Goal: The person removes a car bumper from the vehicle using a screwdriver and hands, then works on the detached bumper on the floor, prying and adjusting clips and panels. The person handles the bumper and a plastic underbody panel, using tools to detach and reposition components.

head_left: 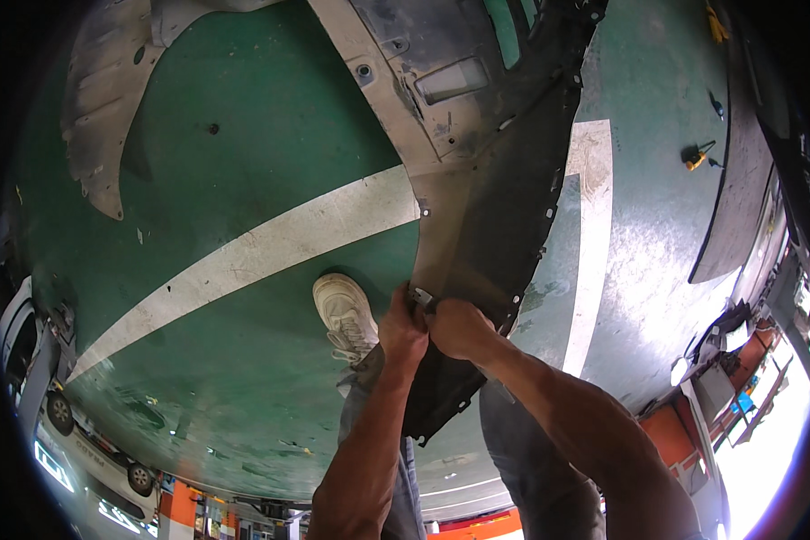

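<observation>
A long dark plastic underbody panel [504, 193] stretches from the top of the view down between my legs. It has small metal clips along its edges and a dusty, tan-stained upper part. My left hand [403, 331] is closed at the panel's left edge, thumb and fingers pinched by a small metal clip [421, 295]. Right beside it, my right hand [459, 329] is closed too, its knuckles up and its fingertips at the same clip. The fingers hide much of the clip and the panel edge under it.
Another grey panel [108, 117] lies at the upper left on the green floor [261, 117] with white painted lines. A yellow-and-black tool [696, 156] and a long dark board [738, 198] are at the right. My shoe [344, 310] stands left of the panel. Vehicles [94, 454] are at the lower left.
</observation>
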`<state>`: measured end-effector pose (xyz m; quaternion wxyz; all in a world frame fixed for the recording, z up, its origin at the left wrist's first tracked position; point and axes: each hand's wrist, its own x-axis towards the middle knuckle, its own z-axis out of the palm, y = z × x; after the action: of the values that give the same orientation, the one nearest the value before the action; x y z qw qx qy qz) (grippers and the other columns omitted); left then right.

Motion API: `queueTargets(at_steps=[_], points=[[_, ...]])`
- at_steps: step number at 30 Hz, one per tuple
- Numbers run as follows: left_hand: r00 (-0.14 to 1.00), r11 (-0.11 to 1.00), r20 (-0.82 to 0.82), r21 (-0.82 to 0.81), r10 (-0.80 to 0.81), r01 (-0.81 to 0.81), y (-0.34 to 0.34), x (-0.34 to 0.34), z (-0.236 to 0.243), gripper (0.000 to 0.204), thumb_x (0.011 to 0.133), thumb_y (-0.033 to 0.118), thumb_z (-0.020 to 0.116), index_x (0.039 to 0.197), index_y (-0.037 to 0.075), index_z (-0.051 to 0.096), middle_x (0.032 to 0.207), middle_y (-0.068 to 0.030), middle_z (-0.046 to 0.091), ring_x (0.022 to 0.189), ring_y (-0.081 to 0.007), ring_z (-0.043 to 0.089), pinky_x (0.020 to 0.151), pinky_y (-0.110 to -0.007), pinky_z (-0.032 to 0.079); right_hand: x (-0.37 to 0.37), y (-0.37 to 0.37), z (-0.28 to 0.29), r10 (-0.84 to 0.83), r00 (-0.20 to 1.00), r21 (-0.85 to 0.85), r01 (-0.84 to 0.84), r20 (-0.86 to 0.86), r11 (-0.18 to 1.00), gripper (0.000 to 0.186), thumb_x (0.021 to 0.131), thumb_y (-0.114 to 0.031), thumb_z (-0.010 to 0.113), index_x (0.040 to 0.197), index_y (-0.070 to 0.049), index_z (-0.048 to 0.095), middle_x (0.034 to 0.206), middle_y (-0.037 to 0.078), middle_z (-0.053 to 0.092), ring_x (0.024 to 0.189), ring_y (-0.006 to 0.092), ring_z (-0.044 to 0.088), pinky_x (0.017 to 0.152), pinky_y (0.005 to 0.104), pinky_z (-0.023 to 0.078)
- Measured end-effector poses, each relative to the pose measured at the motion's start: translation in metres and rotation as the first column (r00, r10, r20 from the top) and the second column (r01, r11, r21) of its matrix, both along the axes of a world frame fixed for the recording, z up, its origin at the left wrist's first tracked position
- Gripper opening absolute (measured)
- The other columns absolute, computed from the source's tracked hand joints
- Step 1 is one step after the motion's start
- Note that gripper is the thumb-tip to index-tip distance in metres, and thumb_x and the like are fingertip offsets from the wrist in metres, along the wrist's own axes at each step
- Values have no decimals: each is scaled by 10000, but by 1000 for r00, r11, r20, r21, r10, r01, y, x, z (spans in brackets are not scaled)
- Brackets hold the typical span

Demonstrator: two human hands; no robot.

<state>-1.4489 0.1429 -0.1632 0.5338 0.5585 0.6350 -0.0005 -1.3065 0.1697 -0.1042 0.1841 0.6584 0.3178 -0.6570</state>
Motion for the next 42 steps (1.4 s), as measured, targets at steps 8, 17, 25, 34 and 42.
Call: queueTargets(at_steps=[8, 17, 25, 34, 42], points=[[997, 997, -18, 25, -73, 73, -2, -4, -2, 512, 930, 249, 577, 1404, 104, 451, 853, -222, 716, 771, -469, 679, 643, -584, 509, 1, 1, -7, -232, 955, -185, 198, -186, 963, 291, 961, -203, 544, 836, 17, 688, 686, 199, 662, 542, 280, 667, 438, 421, 492], [996, 993, 31, 93, -78, 75, -5, -6, -2, 551, 908, 230, 619, 1412, 94, 444, 835, -202, 718, 758, -443, 692, 620, -548, 521, 3, 17, 10, -871, 488, -476, 780, 54, 407, 311, 1038, -270, 519, 792, -83, 557, 623, 2, 478, 452, 126, 394, 438, 319, 324], [985, 986, 165, -165, 45, -17, 3, -14, 2, 569, 915, 138, 638, 1437, 30, 438, 968, -173, 737, 816, -355, 725, 687, -466, 549, -15, -5, 4, -983, 69, -500, 866, 168, -25, 270, 1040, -246, 518, 824, -88, 555, 640, -8, 484, 477, 117, 425, 453, 292, 389], [921, 896, 263, -414, 288, -162, 21, -18, -4, 470, 938, 40, 606, 1383, -81, 512, 1234, -144, 684, 1095, -203, 654, 970, -333, 494, 12, -27, 40, -41, 973, -18, 46, 226, 999, 404, 966, -369, 564, 1131, -12, 659, 1082, 275, 695, 1059, 444, 667, 880, 552, 524], [976, 927, -105, -348, -190, 143, 49, -1, -2, 424, 826, 332, 758, 1054, -24, 724, 940, -173, 742, 898, -262, 708, 801, -394, 548, 4, -37, 45, -239, 937, 86, 224, 255, 971, 355, 974, -365, 542, 1087, -41, 633, 1058, 302, 675, 1024, 490, 646, 872, 585, 507]])
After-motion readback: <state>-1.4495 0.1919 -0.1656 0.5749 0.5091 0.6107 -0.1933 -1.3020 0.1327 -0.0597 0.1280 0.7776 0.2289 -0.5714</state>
